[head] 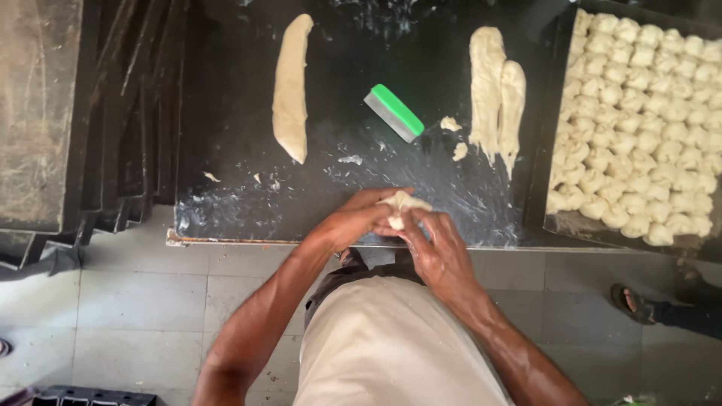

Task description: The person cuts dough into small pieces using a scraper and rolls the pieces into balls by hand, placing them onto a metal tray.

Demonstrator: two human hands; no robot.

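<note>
A black worktop (226, 150), streaked with white flour, is seen. Pale cream dough strips (291, 86) and cream dough balls (639, 120) on a black tray (543, 150) are shown. The scraper (394, 113) is coloured bright green and grey. Grey tiles cover the floor (135, 301).

Dark tabletop (226, 188), flour-smeared, pale edge along its near side. Floor (135, 301) of grey square tiles, worn and lightly stained. Stack of dark metal trays (113, 150) overlapping at left. Sandalled foot (630, 301) of another person on floor at right. Even, soft daylight, no hard shadows.
</note>
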